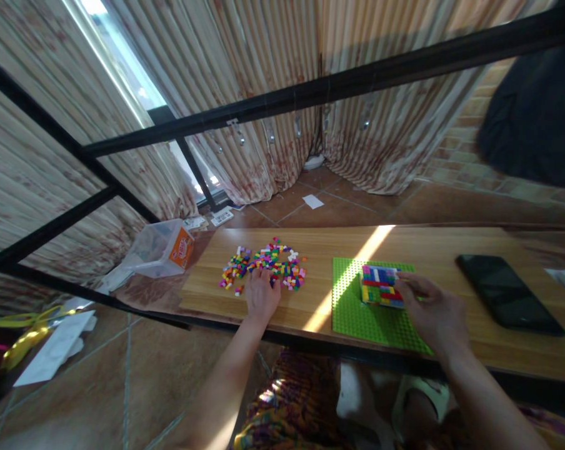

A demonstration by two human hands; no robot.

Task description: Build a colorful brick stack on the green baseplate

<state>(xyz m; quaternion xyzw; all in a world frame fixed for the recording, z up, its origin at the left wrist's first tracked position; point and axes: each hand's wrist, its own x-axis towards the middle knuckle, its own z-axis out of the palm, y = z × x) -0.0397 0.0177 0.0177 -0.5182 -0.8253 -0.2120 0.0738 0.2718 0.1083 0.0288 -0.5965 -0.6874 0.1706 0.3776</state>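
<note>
On the wooden tabletop lies a loose pile of small coloured toy bricks (pixel 282 255). My left hand (pixel 262 294) reaches into the near side of that pile, fingers bent down among the bricks; whether a brick is between them is hidden. To the right, a green baseplate (pixel 352 315) carries a block built of multicoloured bricks (pixel 380 285), with blue, red and yellow rows. My right hand (pixel 427 306) is at the block's right end, thumb and forefinger pinched at its upper right corner. The fingertips touch the block there, and anything small between them cannot be made out.
A black tablet or phone (pixel 510 294) lies on the table at the right. Beyond the left end stands a clear plastic box (pixel 158 250) with an orange label. A black metal bar (pixel 282 99) crosses before the curtains (pixel 264 50). Sunlight stripes the tabletop (pixel 320 244).
</note>
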